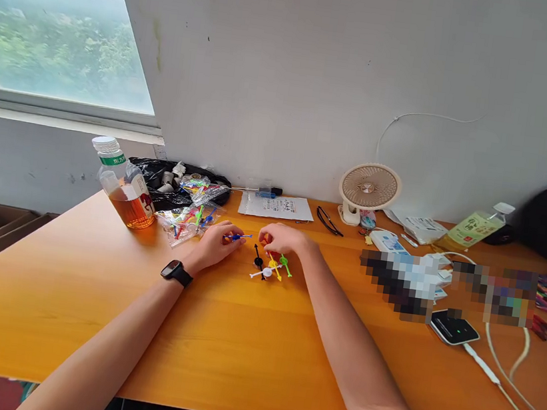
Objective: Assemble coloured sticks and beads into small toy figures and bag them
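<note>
My left hand (217, 246), with a black watch on its wrist, is closed on a small blue plastic arrow spinner (238, 236) just above the table. A short way to the right, my right hand (283, 238) is closed, its fingers bent down at the back of a small group of spinners. What its fingertips hold, if anything, is hidden. In that group lie a black arrow spinner (258, 262), a white one (267, 273), a yellow one (277, 269) and a green one (285, 263). A bit of red shows among them, partly covered by my right hand.
Left of my hands are a bottle of amber drink (128, 196), plastic packets of coloured spinners (188, 222) and a black bag (149, 172). Behind lie a printed sheet (277, 207) and a screwdriver (267, 193). A small fan (370, 189), cables and a black device (453, 327) are rightward.
</note>
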